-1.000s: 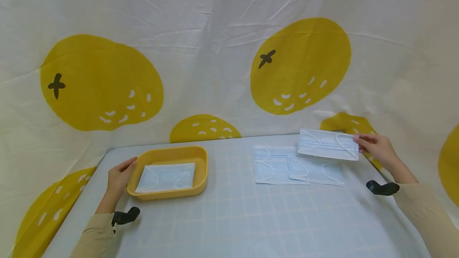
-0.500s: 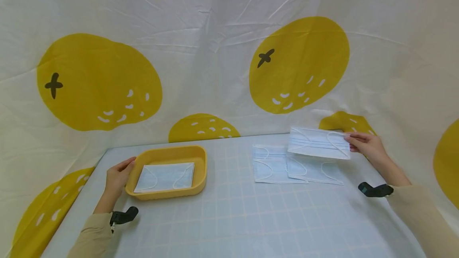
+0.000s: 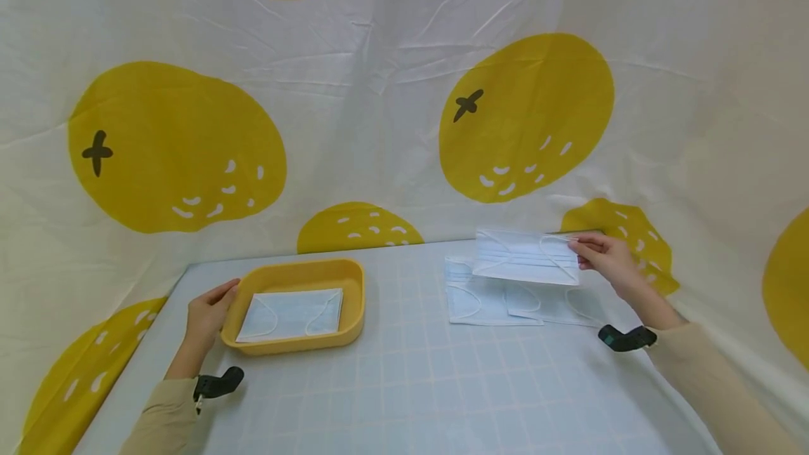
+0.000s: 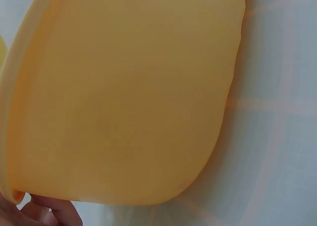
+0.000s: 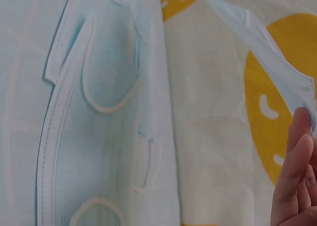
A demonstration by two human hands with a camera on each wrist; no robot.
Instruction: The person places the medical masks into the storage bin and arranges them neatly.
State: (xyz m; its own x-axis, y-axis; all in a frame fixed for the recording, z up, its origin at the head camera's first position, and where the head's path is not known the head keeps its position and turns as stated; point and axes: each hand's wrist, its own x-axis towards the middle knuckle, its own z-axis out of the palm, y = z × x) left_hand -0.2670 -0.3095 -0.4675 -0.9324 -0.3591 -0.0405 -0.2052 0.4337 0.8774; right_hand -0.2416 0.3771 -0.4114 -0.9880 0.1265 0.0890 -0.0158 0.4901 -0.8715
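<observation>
My right hand (image 3: 605, 260) pinches the right edge of a pale blue face mask (image 3: 526, 258) and holds it up over the table. In the right wrist view the mask (image 5: 277, 62) is seen nearly edge-on between thumb and fingers. Below it, two overlapping masks (image 3: 480, 309) lie flat with their white ear loops showing. At the far left my left hand (image 3: 207, 314) grips the left end of a yellow tray (image 3: 357, 307). Fingers (image 4: 59, 211) curl under the tray's rim in the left wrist view. A face mask (image 3: 292, 314) lies inside the tray, possibly with others beneath.
The table (image 3: 404, 385) wears a pale blue checked cover. Behind it hangs a white cloth (image 3: 366, 104) printed with large yellow fruit, meeting the table's back edge. A black wrist camera (image 3: 218, 383) is strapped to each forearm.
My right hand has carried the raised face mask leftward, from above the right-hand mask to over the pair's middle. The left hand and the tray stay where they were.
</observation>
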